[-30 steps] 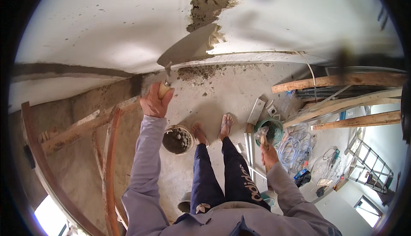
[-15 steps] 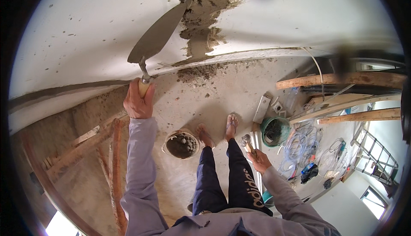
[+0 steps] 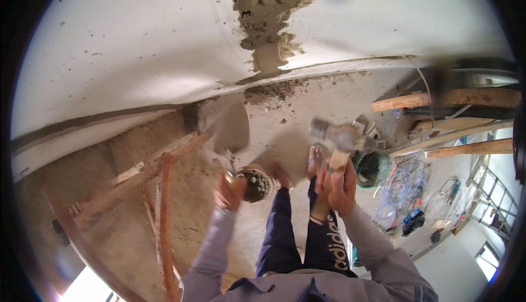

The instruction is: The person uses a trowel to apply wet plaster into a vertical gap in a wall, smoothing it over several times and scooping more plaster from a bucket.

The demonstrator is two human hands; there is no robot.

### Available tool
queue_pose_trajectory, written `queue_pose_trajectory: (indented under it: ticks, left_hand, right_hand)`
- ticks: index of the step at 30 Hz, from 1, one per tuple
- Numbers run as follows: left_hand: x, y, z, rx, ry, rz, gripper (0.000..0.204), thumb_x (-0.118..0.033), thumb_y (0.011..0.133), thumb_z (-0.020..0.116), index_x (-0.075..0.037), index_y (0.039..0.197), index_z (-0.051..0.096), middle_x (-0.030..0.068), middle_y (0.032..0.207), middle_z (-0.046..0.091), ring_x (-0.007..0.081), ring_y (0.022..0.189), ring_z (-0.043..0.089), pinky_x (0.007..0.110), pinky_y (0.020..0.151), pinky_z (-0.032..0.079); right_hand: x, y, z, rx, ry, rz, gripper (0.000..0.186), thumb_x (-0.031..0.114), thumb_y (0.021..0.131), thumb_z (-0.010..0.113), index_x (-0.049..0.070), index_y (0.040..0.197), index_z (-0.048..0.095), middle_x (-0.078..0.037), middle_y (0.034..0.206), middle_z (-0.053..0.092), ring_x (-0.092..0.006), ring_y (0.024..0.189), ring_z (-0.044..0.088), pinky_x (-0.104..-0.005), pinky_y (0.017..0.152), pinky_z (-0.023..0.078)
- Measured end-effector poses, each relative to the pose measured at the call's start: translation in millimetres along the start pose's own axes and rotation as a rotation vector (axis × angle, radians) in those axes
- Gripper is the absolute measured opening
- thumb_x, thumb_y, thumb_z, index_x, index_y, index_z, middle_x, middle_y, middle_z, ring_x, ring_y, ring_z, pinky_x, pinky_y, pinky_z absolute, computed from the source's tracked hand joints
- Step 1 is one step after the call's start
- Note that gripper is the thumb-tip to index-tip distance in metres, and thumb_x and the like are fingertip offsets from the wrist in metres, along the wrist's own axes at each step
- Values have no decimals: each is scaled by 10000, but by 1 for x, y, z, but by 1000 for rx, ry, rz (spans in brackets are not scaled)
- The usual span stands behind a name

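My left hand (image 3: pixel 229 193) is closed round the handle of a pointed trowel (image 3: pixel 232 129), its blade blurred and aimed toward the wall. In my right hand (image 3: pixel 343 190) is a hammer (image 3: pixel 342 137) with a wooden handle, its metal head raised and smeared by motion. A bucket (image 3: pixel 257 186) of grey mortar stands on the floor just beyond my left hand, partly hidden by it. Ahead, a rough strip of grey mortar (image 3: pixel 268 22) runs down the white wall (image 3: pixel 148 33), with a dark gap near its top. Neither tool touches the wall.
A green bucket (image 3: pixel 386 170) stands right of my feet. Coiled clear hoses (image 3: pixel 402 190) lie farther right. Timber beams (image 3: pixel 438 99) lie at the right; a wooden frame (image 3: pixel 164 220) stands at the left. Crumbs of debris (image 3: pixel 271 91) lie along the wall's foot.
The trowel has come away from the mortar strip, back toward me and to the right. My right hand has lifted the hammer up and forward. The view has shifted slightly.
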State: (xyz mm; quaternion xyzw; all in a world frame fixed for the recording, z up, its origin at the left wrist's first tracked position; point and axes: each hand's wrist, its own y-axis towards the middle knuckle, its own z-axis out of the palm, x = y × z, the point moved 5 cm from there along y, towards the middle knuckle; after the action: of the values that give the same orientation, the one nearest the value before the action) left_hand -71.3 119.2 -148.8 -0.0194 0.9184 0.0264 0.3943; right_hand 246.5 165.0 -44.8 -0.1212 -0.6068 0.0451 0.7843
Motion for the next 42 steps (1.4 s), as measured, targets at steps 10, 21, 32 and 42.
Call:
queue_pose_trajectory:
  ticks: [10, 21, 32, 42]
  left_hand:
    - [13, -236, 75, 642, -27, -883, 564, -425, 692, 735, -25, 1068, 606, 171, 959, 675, 322, 916, 638, 400, 820, 497]
    - [11, -223, 69, 742, 137, -942, 678, -482, 669, 713, -37, 1163, 582, 224, 1066, 637, 379, 1013, 599, 446, 877, 471]
    - [22, -228, 69, 735, 68, -847, 678, -481, 675, 711, -30, 1163, 579, 226, 1059, 639, 384, 1008, 599, 443, 876, 471]
    - [48, -256, 77, 755, 160, -770, 720, -501, 678, 706, -40, 1208, 547, 226, 1093, 624, 376, 1049, 583, 438, 907, 457]
  right_hand:
    - [62, 107, 114, -51, 589, -52, 385, 415, 957, 511, 62, 1060, 398, -37, 698, 470, -92, 489, 460, -247, 395, 392]
    - [79, 127, 138, -114, 536, -101, 384, 456, 962, 479, 87, 1020, 392, -50, 638, 468, -139, 398, 449, -300, 374, 416]
    - [87, 116, 130, -232, 620, -216, 387, 460, 952, 496, 96, 1047, 408, -50, 650, 471, -153, 420, 478, -317, 383, 454]
    - [82, 110, 133, -170, 535, -252, 306, 356, 976, 490, 64, 991, 399, -54, 635, 476, -131, 405, 462, -291, 368, 427]
